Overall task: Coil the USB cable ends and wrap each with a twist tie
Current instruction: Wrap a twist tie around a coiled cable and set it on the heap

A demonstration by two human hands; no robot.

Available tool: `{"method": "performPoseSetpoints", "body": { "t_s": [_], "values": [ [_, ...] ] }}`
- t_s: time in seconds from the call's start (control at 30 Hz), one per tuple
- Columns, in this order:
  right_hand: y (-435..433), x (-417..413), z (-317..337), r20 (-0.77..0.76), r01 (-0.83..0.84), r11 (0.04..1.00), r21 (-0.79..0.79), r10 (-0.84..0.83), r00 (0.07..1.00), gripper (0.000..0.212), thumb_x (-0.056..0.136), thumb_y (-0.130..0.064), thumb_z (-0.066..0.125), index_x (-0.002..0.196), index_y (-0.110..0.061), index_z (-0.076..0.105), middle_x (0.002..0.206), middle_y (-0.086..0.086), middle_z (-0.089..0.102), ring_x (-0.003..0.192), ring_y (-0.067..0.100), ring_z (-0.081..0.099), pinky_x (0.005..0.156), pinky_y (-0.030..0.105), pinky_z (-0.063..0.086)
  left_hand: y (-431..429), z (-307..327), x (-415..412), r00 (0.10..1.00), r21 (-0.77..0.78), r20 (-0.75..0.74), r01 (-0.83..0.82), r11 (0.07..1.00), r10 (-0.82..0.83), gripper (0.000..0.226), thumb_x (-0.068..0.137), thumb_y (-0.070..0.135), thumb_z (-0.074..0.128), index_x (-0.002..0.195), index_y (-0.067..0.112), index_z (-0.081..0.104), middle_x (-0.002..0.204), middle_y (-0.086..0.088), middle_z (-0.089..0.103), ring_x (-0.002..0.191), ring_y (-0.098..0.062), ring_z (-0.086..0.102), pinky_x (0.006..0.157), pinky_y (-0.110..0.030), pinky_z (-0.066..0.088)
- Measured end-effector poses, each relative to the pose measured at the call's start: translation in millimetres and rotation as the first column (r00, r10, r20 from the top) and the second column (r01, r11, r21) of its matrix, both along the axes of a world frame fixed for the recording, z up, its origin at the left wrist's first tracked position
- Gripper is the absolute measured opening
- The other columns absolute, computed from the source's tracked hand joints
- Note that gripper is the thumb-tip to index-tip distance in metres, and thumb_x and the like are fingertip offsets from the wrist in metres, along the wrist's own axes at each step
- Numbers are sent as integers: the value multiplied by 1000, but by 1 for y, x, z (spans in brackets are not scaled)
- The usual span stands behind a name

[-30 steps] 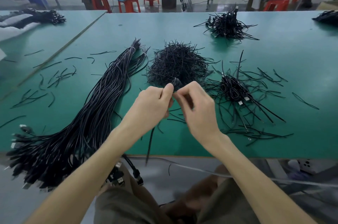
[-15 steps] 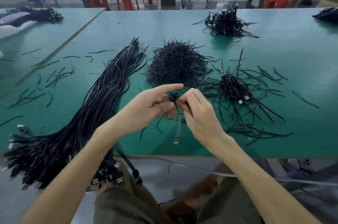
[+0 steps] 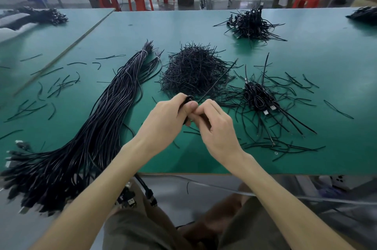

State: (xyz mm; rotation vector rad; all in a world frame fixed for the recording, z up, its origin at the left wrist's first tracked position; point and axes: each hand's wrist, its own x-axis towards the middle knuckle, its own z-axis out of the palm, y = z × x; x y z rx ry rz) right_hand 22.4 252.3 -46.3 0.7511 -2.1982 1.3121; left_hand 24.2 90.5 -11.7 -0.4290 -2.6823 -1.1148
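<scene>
Both my forearms reach over the counter's near edge; left hand grips the coiled cable, right hand pinches it alongside.

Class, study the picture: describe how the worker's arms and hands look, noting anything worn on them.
The left hand and right hand are bare: no gloves, rings, watch or wristbands. Both forearms are uncovered too, with no sleeve in view down to the frame's edge.
</scene>
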Motion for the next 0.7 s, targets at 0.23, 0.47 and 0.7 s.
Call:
{"method": "performPoseSetpoints", "body": {
  "t_s": [0.23,0.47,0.7],
  "values": [
    [6,-8,-9,-342,96,899,427,62,938,15,93,10,61,82,0,60,81,12,53,74,26,46,68,33,43,8,0,-16,909,-180,381,-107,978,170,53,107,43,40,70,11,58,54,0,64,50,-24,62,60,-32,51],
    [24,-11,-9,-486,253,779,574,75,871,16,91,7,66,82,-4,59,80,11,55,71,27,52,65,37,49,15,-4,-22,839,-51,544,6,999,23,49,109,33,44,69,8,56,52,0,59,42,-24,56,54,-35,52],
    [39,-4,1,-371,333,791,513,-146,917,28,104,-29,51,99,-4,62,96,10,59,87,30,58,77,42,51,10,-5,-18,904,96,362,207,974,-228,28,108,10,44,84,8,58,65,-4,58,55,-13,55,57,-26,48]
  ]
}}
